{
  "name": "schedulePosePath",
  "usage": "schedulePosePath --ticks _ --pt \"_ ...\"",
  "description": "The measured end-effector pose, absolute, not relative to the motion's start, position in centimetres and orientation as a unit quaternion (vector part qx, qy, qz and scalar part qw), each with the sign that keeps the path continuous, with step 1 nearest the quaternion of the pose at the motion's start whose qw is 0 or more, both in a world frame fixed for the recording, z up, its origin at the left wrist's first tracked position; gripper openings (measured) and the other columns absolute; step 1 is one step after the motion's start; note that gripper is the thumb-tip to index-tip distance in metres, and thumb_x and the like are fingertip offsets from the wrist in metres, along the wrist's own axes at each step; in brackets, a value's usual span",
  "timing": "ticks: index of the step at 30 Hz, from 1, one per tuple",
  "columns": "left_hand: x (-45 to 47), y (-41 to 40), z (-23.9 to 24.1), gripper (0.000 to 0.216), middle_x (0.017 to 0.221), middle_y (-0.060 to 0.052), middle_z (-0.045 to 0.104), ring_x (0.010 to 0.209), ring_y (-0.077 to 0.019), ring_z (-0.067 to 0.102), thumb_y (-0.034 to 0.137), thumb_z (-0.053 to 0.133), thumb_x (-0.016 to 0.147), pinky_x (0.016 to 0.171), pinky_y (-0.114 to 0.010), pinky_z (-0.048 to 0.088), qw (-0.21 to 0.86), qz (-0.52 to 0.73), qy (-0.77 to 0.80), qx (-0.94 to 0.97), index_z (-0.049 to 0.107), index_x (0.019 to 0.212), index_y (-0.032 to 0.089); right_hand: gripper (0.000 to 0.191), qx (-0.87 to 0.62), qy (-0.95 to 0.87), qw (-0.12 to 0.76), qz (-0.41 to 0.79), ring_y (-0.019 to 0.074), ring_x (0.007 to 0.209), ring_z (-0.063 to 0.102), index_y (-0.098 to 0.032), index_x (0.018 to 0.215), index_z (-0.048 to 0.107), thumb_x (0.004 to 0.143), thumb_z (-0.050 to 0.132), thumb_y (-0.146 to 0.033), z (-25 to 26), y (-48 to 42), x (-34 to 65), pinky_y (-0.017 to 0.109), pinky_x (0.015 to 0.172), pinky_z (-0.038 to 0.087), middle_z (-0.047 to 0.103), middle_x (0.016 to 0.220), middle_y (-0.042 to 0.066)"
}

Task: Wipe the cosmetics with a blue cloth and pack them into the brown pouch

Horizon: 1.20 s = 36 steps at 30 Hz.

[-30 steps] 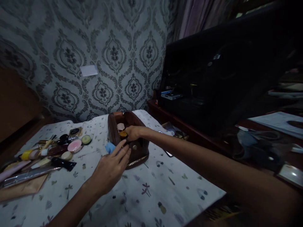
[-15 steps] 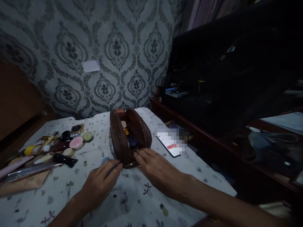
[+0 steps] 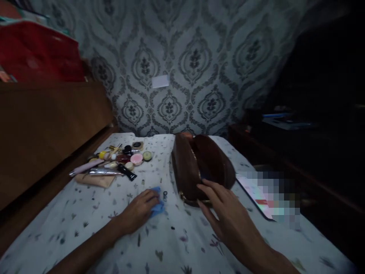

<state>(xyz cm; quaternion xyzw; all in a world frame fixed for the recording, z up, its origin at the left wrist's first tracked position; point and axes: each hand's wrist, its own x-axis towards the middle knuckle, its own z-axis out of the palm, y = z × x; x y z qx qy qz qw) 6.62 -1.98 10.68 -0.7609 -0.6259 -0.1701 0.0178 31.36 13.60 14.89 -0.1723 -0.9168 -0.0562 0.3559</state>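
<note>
A brown leather pouch [image 3: 199, 167] stands unzipped on the flower-printed cloth [image 3: 176, 243]. My right hand [image 3: 225, 213] hovers at its near end, fingers spread and touching the pouch's edge. My left hand [image 3: 139, 211] rests on the cloth to the left, its fingers curled over a small blue item [image 3: 157, 205]. What the blue thing is stays unclear. A tiny dark ring-shaped bit [image 3: 165, 196] lies between the blue item and the pouch.
A heap of cosmetics [image 3: 114, 163] — tubes, brushes, round compacts — lies at the far left of the cloth. A phone [image 3: 253, 190] lies right of the pouch. A wooden headboard [image 3: 48, 129] rises on the left; dark furniture [image 3: 299, 152] stands on the right.
My view swung left. My right hand left the inside of the pouch and now hovers at its near end. My left hand slid left from the pouch onto the blue item.
</note>
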Motion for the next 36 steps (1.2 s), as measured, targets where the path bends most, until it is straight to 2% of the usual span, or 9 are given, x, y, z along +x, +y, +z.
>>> schedulePosePath --ticks 3,6,9,13,19,23,28,32,36 --pt "5.7 -2.2 11.2 0.029 0.099 -0.009 0.068 0.095 -0.02 0.063 0.004 0.039 0.091 0.083 -0.033 0.055 0.013 -0.203 -0.653 -0.729 0.06 0.106 0.018 0.028 -0.155 -0.901 0.4 -0.059 0.035 0.108 0.062 -0.019 0.116 0.062 0.095 0.045 -0.028 14.6 13.2 30.2 0.05 0.08 0.056 0.06 0.124 0.02" --pt "4.3 -2.3 11.4 0.028 0.098 -0.007 0.069 0.093 -0.0187 0.064 0.008 0.04 0.093 0.081 -0.03 0.054 0.026 -0.236 -0.693 -0.681 0.059 0.108 0.019 0.023 -0.137 -0.893 0.424 -0.062 0.0379 0.119 0.056 -0.02 0.11 0.063 0.094 0.047 -0.025 14.3 12.4 28.8 0.054 0.085 0.054 0.055 0.131 0.02" --pt "3.0 -2.5 11.5 0.026 0.099 -0.004 0.071 0.089 -0.0171 0.067 0.012 0.044 0.093 0.078 -0.027 0.052 0.032 -0.233 -0.752 -0.616 0.059 0.112 0.021 0.019 -0.096 -0.897 0.429 -0.057 0.0363 0.125 0.052 -0.02 0.108 0.062 0.093 0.049 -0.019 13.7 11.4 27.3 0.053 0.088 0.054 0.053 0.134 0.019" --pt "1.2 -2.9 12.8 0.023 0.085 -0.002 0.072 0.077 -0.0182 0.067 0.028 0.043 0.098 0.069 -0.026 0.047 0.051 -0.196 -0.825 -0.528 0.062 0.109 0.022 0.019 -0.036 -0.906 0.423 0.003 0.0312 0.125 0.053 -0.019 0.108 0.059 0.092 0.05 -0.015 12.4 10.3 25.3 0.047 0.089 0.056 0.055 0.13 0.017" --pt "-6.8 -3.3 18.4 0.041 0.095 -0.007 0.074 0.091 -0.0243 0.067 0.05 0.037 0.098 0.075 -0.029 0.046 0.103 -0.136 -0.916 -0.362 0.067 0.107 0.024 0.021 -0.024 -0.918 0.378 0.118 0.0265 0.117 0.061 -0.023 0.104 0.061 0.092 0.047 -0.013 11.5 8.9 22.6 0.044 0.089 0.059 0.061 0.123 0.014" --pt "-14.5 -4.7 21.1 0.042 0.111 -0.016 0.072 0.103 -0.0317 0.065 0.041 0.038 0.096 0.079 -0.034 0.047 0.119 -0.105 -0.952 -0.262 0.067 0.115 0.019 0.02 -0.034 -0.921 0.344 0.178 0.0252 0.113 0.064 -0.022 0.097 0.063 0.091 0.047 -0.013 11.0 8.0 21.2 0.04 0.088 0.06 0.064 0.118 0.014" --pt "-19.7 -6.1 20.2 0.044 0.12 -0.014 0.07 0.109 -0.0302 0.063 0.043 0.044 0.092 0.082 -0.032 0.047 0.101 -0.08 -0.958 -0.255 0.066 0.121 0.018 0.022 -0.059 -0.916 0.331 0.219 0.0254 0.108 0.066 -0.022 0.092 0.066 0.09 0.046 -0.014 8.5 7.7 20.3 0.042 0.086 0.06 0.067 0.112 0.013" --pt "-20.6 -4.8 18.5 0.05 0.131 -0.009 0.064 0.117 -0.0247 0.058 0.048 0.044 0.093 0.089 -0.027 0.044 0.082 -0.066 -0.942 -0.319 0.057 0.134 0.024 0.02 -0.083 -0.904 0.324 0.265 0.0255 0.101 0.069 -0.022 0.088 0.067 0.09 0.047 -0.017 7.4 8.0 20.1 0.041 0.082 0.061 0.069 0.107 0.012" --pt "-20.9 -2.6 17.4 0.056 0.13 -0.007 0.062 0.115 -0.0264 0.059 0.051 0.057 0.084 0.09 -0.029 0.044 0.038 -0.028 -0.926 -0.374 0.055 0.137 0.032 0.019 -0.097 -0.899 0.309 0.296 0.026 0.098 0.07 -0.023 0.086 0.067 0.09 0.049 -0.019 7.8 8.2 20.1 0.041 0.081 0.061 0.07 0.105 0.011"
